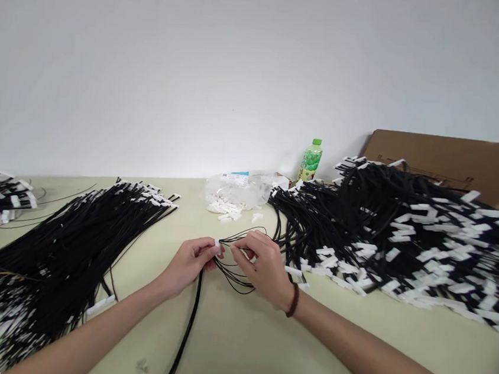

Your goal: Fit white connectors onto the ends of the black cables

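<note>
Fingers of the left hand (188,262) pinch a small white plastic connector (216,244) above the pale cream table (233,346). The right hand (268,266) has fingertips together beside thin black looping wires (224,266), grip unclear.

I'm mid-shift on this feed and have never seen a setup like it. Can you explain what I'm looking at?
There is no machine here: a person works with two bare hands. The single picture comes from a camera worn on their head, looking forward and down.

The left hand pinches a small white plastic piece. The right hand is at the thin black wires beside it; whether it grips one is too small to tell.

On the pale yellowish table lie long black cables with white ends, heaped at left and right. Toward the wall are a clear plastic bag with small white pieces and a green-capped bottle.
</note>
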A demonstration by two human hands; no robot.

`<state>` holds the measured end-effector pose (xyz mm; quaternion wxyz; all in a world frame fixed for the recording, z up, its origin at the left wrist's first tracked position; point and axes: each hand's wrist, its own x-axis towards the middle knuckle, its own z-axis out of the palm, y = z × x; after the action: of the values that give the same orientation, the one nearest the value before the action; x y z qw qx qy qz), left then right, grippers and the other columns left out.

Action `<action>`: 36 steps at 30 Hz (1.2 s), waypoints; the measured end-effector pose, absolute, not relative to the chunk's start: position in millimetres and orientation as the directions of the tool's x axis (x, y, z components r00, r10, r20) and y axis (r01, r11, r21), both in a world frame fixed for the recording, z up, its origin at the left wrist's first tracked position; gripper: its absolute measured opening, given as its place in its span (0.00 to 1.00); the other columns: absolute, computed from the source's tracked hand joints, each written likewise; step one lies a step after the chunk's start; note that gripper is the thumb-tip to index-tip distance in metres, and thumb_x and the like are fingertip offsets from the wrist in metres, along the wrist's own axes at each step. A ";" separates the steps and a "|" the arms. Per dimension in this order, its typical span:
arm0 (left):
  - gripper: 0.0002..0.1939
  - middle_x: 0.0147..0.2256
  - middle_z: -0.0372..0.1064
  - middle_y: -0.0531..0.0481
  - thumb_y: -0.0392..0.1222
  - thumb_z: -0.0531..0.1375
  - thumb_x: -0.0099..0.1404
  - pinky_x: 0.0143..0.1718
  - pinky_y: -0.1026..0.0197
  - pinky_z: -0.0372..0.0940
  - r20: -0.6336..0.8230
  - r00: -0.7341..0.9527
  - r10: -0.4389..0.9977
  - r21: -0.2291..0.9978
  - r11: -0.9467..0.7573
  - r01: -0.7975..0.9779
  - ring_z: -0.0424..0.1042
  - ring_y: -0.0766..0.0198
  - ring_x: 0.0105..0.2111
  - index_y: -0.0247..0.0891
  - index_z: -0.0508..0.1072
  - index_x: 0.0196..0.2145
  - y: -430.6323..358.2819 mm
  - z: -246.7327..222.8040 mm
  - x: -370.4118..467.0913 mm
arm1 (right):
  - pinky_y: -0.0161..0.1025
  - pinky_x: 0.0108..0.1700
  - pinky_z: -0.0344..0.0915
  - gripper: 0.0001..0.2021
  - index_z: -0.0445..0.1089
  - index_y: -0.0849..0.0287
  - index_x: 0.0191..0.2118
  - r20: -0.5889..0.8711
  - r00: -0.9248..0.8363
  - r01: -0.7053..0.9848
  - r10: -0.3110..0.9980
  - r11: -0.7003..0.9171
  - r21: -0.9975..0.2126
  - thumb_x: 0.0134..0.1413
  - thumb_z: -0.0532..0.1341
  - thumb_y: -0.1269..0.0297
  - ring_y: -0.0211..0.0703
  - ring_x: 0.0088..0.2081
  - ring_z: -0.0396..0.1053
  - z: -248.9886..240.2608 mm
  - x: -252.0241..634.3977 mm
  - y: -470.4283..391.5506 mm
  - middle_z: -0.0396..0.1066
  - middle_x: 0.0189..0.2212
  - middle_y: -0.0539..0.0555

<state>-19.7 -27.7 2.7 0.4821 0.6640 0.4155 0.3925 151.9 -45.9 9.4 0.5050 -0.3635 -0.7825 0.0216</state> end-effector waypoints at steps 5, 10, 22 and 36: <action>0.14 0.21 0.61 0.54 0.50 0.57 0.56 0.25 0.66 0.55 0.132 0.333 0.934 0.965 -0.197 0.171 0.60 0.68 0.22 0.35 0.69 0.24 -30.7 4.5 -19.7 | 0.33 0.29 0.52 0.08 0.64 0.61 0.26 0.770 -0.266 0.509 0.580 0.763 -0.398 0.55 0.55 0.71 0.35 0.26 0.55 8.2 150.9 -47.5 0.57 0.21 0.48; 0.14 0.23 0.62 0.54 0.50 0.56 0.56 0.25 0.66 0.56 0.142 0.341 0.929 0.961 -0.211 0.176 0.61 0.67 0.23 0.35 0.69 0.25 -30.4 3.8 -21.5 | 0.34 0.29 0.53 0.08 0.64 0.62 0.27 0.771 -0.266 0.538 0.579 0.753 -0.379 0.55 0.54 0.70 0.36 0.26 0.55 3.1 150.9 -44.2 0.57 0.21 0.49; 0.14 0.24 0.65 0.52 0.50 0.59 0.55 0.26 0.65 0.56 0.141 0.394 0.909 0.968 -0.209 0.138 0.61 0.68 0.22 0.34 0.69 0.24 -33.8 6.9 -25.4 | 0.35 0.32 0.54 0.09 0.66 0.60 0.26 0.820 -0.261 0.532 0.510 0.784 -0.319 0.56 0.54 0.69 0.37 0.27 0.57 -1.9 146.3 -37.3 0.61 0.21 0.49; 0.15 0.22 0.62 0.53 0.50 0.59 0.55 0.27 0.66 0.53 0.107 0.339 0.935 0.993 -0.119 0.015 0.59 0.69 0.23 0.33 0.69 0.25 -42.7 11.0 -27.3 | 0.40 0.41 0.59 0.07 0.67 0.60 0.37 0.832 -0.314 0.534 0.457 0.810 -0.243 0.57 0.53 0.71 0.43 0.38 0.60 -1.3 144.9 -45.8 0.65 0.33 0.55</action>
<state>-27.3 -42.7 11.0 0.5398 0.6149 0.3861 0.4259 144.9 -45.8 -1.3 0.4994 -0.3061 -0.8096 -0.0386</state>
